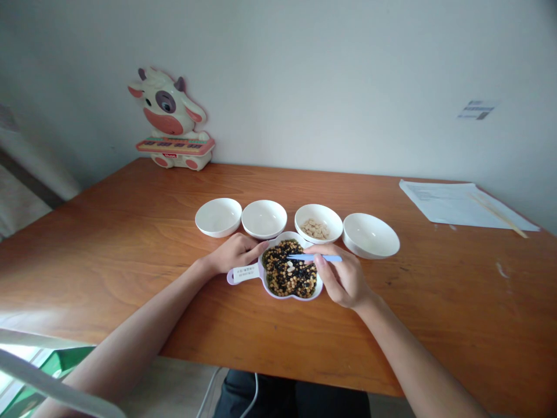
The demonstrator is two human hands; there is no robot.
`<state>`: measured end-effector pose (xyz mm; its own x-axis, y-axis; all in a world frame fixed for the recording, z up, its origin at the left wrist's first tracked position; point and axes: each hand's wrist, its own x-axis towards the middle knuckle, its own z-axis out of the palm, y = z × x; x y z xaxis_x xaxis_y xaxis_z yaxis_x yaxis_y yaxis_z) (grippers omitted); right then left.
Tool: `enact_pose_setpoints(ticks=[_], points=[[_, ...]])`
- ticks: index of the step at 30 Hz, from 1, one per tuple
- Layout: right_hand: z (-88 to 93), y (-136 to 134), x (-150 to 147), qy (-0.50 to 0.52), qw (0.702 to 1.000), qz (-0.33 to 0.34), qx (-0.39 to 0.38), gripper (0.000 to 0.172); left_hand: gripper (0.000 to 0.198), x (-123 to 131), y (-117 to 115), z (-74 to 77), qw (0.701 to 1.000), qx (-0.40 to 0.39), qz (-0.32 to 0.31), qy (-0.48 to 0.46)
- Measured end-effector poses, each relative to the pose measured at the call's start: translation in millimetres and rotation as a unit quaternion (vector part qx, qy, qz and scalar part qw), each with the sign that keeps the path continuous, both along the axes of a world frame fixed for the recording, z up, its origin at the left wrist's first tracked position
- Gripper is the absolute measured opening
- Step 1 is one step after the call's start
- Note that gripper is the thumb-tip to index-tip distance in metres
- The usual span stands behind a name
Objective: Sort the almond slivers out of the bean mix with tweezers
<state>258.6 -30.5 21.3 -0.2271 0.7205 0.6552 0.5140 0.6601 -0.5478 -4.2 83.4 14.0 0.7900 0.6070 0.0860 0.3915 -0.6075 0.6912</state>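
Mixed beans [289, 271], black and yellow with a few pale seeds, fill a small white flower-shaped dish [270, 290] on the table, near the person. Blue tweezers [315, 258] lie over the beans, and their tips point into the middle of the dish. The right hand [342, 276] holds the tweezers between thumb and fingers, but I cannot tell if the tips are pressed together on a bean. The left hand [235, 252] lies on the dish's left edge, close to its handle with a paper label [246, 273]; I cannot tell if it grips.

Behind the dish stand four white bowls in a row; the third bowl [317, 216] holds pale seeds [315, 229]. On the wooden table [391, 348], papers [461, 203] lie at right, and a toy cow [172, 119] stands against the wall.
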Motion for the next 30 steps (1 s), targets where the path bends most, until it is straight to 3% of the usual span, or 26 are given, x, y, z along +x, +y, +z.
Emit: enact_pose_setpoints(ticks=[7, 18, 30], points=[[0.8, 5, -3, 0.038, 0.999, -0.020, -0.030, 0.026, 0.063, 1, -1, 0.9, 1.000, -0.002, 0.007, 0.007], [-5.5, 8, -5, 0.029, 0.994, -0.090, -0.049, 0.009, 0.063, 0, -1, 1.5, 1.000, 0.002, 0.003, 0.003], [8.1, 3, 4, -0.001, 0.997, -0.016, -0.070, 0.009, 0.062, 1, -1, 2.4, 1.000, -0.003, -0.005, -0.009]])
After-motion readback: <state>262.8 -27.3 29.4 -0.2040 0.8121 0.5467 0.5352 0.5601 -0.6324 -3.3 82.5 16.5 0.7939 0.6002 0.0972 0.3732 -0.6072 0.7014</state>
